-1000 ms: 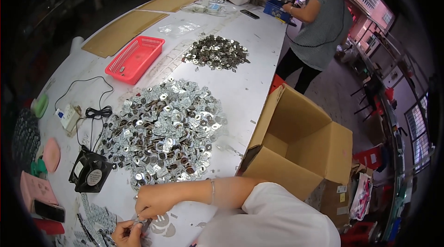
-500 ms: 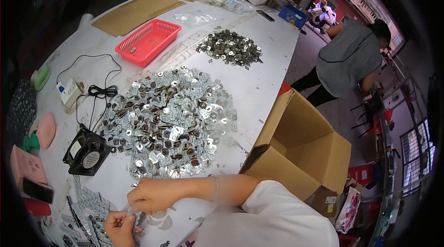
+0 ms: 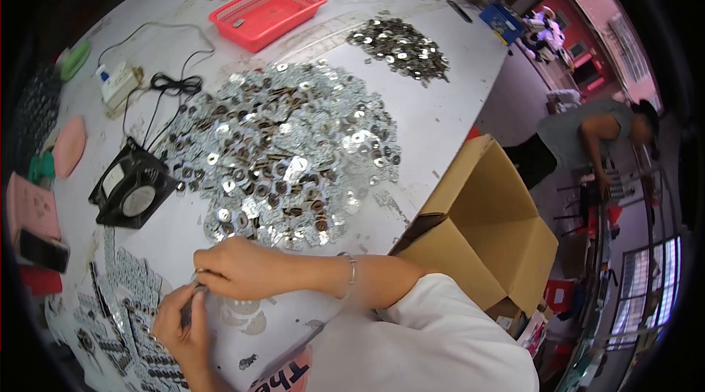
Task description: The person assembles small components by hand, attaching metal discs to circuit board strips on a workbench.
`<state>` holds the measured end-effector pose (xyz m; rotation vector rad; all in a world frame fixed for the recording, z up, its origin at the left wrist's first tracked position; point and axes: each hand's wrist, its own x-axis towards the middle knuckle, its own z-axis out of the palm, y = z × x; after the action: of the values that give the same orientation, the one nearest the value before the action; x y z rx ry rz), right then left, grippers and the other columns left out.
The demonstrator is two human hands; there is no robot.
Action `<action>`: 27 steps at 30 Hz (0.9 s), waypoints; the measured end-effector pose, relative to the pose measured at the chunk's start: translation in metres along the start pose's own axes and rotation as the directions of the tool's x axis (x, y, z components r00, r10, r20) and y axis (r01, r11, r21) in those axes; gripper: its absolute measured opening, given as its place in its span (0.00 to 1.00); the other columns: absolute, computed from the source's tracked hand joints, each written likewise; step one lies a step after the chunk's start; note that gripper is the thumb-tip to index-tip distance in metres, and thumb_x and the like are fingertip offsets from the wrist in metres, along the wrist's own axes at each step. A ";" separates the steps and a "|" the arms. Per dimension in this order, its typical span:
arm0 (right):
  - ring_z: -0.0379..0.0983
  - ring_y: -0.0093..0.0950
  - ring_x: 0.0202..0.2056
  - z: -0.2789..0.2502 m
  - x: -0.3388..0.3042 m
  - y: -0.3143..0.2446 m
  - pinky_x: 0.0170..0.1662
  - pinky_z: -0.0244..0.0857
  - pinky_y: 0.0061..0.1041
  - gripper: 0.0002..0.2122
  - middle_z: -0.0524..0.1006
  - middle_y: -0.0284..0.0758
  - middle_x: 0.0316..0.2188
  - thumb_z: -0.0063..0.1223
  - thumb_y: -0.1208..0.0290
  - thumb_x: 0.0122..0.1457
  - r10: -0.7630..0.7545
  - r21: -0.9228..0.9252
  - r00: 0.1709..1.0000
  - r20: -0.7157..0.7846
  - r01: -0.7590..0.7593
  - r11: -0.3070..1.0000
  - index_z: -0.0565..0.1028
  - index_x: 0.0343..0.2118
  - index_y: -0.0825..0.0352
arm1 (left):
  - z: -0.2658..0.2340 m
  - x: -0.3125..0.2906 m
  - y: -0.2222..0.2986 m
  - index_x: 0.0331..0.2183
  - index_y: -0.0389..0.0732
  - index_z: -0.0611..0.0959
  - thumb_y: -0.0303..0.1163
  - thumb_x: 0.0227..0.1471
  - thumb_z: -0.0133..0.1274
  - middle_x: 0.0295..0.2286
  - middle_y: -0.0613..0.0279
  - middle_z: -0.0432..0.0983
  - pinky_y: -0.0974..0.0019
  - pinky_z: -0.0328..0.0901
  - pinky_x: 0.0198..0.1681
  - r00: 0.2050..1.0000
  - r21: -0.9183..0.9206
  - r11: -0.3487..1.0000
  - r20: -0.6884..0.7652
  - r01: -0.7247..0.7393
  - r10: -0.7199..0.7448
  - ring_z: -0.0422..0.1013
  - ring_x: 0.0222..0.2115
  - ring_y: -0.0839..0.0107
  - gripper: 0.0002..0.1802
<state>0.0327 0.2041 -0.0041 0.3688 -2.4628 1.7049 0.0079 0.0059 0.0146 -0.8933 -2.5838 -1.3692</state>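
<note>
One small grey piece [image 3: 197, 287] is where our look begins, pinched where the fingertips of both hands meet and mostly hidden by them. We see the left hand [image 3: 178, 324] rising from below, its thumb and forefinger pressed together on the piece. The right hand [image 3: 236, 269] comes in from the right, back of the hand upward, fingers curled, its tips brought together on the same piece; how its hidden fingers stand we cannot tell. Its forearm [image 3: 316, 276] runs nearly level across our view, with a bracelet [image 3: 352, 269] near the wrist.

Just left of the grip we find rows of grey parts [image 3: 136, 282] spread out on the white table [image 3: 422, 131]. A little to the right of the grip, under the right hand, lie flat roundish scraps [image 3: 253, 324].

Beyond the grip rises a broad heap of small metal parts [image 3: 283, 150]. Past it we see a smaller, darker pile [image 3: 400, 47] and, to that pile's left, a red basket [image 3: 257, 41]. Ahead and left of the grip stands a black fan [image 3: 134, 186]. Well to the right of the grip is an open cardboard box [image 3: 455, 263], and farther out another person [image 3: 580, 135] bends forward.
</note>
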 end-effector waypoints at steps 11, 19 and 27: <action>0.59 0.16 0.18 -0.009 0.003 -0.015 0.21 0.56 0.20 0.08 0.67 0.30 0.14 0.52 0.69 0.59 0.368 0.167 0.930 0.021 -0.366 0.915 0.72 0.27 0.69 | 0.004 0.012 0.003 0.31 0.37 0.83 0.20 0.41 0.62 0.28 0.57 0.80 0.68 0.69 0.29 0.991 -0.064 0.991 -0.072 -0.115 0.110 0.77 0.27 0.64 0.10; 0.59 0.13 0.20 -0.003 0.002 -0.021 0.22 0.55 0.17 0.06 0.68 0.26 0.16 0.51 0.72 0.60 0.422 0.241 0.906 0.049 -0.420 0.875 0.73 0.29 0.68 | 0.005 0.009 -0.008 0.31 0.39 0.83 0.21 0.41 0.60 0.29 0.58 0.80 0.68 0.69 0.28 0.988 -0.044 0.993 -0.118 -0.108 0.103 0.76 0.25 0.65 0.09; 0.57 0.09 0.19 -0.003 0.003 -0.028 0.21 0.50 0.13 0.05 0.68 0.21 0.17 0.49 0.72 0.62 0.531 0.419 0.842 0.096 -0.518 0.746 0.74 0.30 0.66 | 0.005 0.011 -0.012 0.33 0.38 0.83 0.22 0.43 0.59 0.30 0.58 0.79 0.66 0.70 0.31 0.993 -0.209 0.977 -0.113 -0.047 0.024 0.76 0.28 0.62 0.10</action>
<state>0.0373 0.1976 0.0230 -0.3715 -2.2767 2.4614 -0.0062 0.0098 0.0062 -0.8591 -2.3629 -1.6570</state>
